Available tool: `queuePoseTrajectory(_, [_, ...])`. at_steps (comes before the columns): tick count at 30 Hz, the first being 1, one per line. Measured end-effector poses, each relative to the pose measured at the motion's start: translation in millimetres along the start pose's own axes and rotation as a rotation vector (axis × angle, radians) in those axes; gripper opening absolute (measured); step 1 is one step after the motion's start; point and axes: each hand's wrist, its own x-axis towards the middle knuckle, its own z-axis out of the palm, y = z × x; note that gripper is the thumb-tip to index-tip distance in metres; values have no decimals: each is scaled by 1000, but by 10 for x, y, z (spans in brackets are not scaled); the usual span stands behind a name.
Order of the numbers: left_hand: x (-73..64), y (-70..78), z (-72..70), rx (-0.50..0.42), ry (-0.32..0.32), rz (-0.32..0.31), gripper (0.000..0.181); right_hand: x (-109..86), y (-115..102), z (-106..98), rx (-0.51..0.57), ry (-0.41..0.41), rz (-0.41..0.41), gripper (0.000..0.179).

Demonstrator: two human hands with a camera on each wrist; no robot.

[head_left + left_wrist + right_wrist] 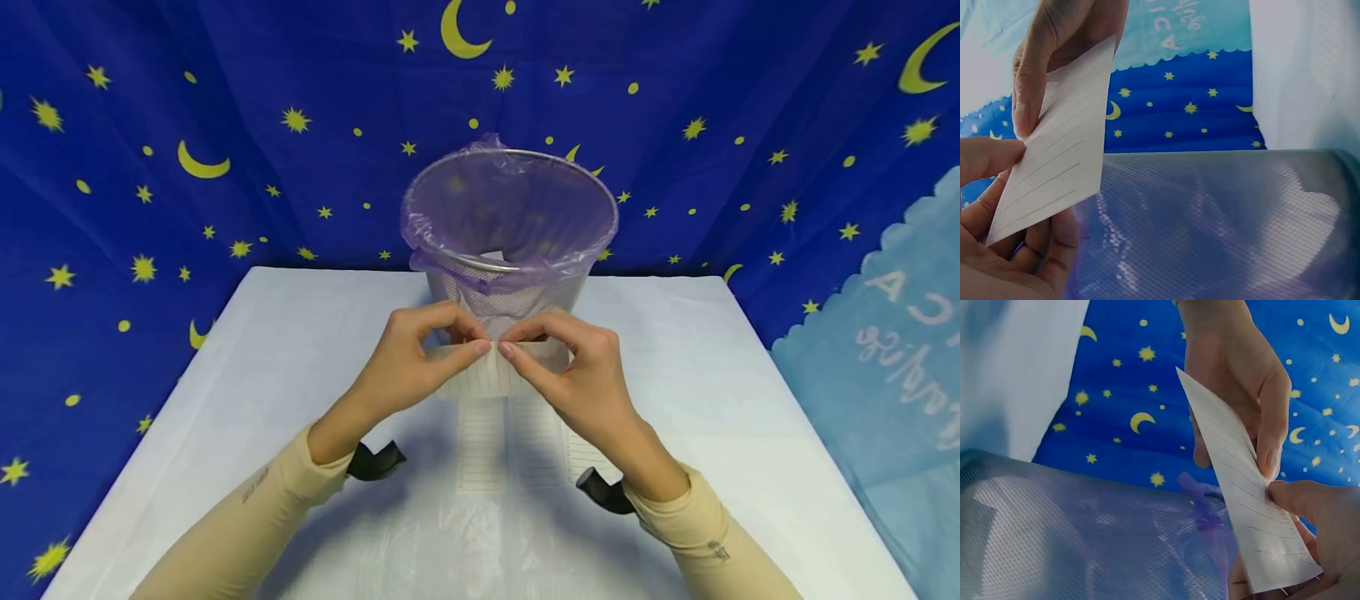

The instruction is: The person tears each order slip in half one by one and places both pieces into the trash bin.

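Note:
Both hands hold one lined strip of white paper at the middle of its upper edge, just in front of a mesh wastebasket. My left hand pinches it between thumb and index finger. From the other side my right hand pinches the same edge, the two thumb tips nearly meeting. Ruled lines show on the paper strip in the left wrist view, with the other left fingers behind it. In the right wrist view the paper strip slants between the two hands.
A purple plastic bag lines the basket and folds over its rim. Something white shows through the mesh. Lined paper strips lie on the white table below the hands. A starry blue curtain hangs behind.

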Motion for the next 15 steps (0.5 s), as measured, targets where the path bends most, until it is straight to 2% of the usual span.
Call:
queuePoseTrajectory(8, [167,83,-59,13,-38,43,2,95,-60,-74,-17,-22,-38,13])
queuePoseTrajectory(15, [281,148,-109,20,-65,62,9,179,-84,-120,-33,-36,-46,9])
